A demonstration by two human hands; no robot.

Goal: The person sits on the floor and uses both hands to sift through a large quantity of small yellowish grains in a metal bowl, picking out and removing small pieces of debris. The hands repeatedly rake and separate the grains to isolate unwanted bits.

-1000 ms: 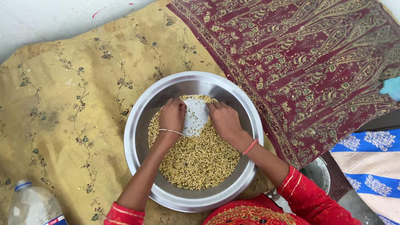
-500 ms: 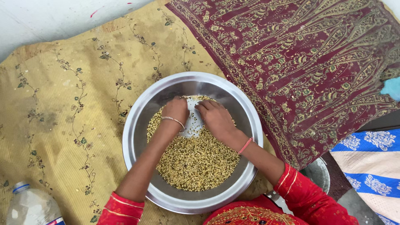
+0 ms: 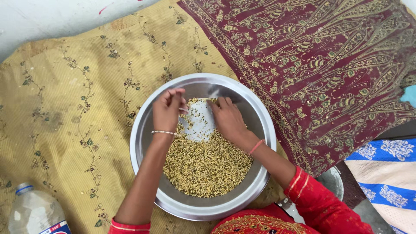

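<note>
My left hand (image 3: 167, 112) is lifted just over the far left of the grain; fingertips (image 3: 177, 92) pinched together, whether a grain sits between them I cannot tell. My right hand (image 3: 228, 119) lies flat, fingers together, palm down on the grain (image 3: 206, 167), clamped on nothing. Between the two hands: a bare swept patch (image 3: 200, 123) of the steel pan (image 3: 143, 130). Grain heap lies toward me from both hands, filling the near half of the pan; a thin band runs along the far edge. Right hand is nearer the heap. Pan rests on a yellow floral cloth (image 3: 69, 108), maroon patterned cloth (image 3: 325, 65) to its right, plastic bottle (image 3: 37, 212) near left
</note>
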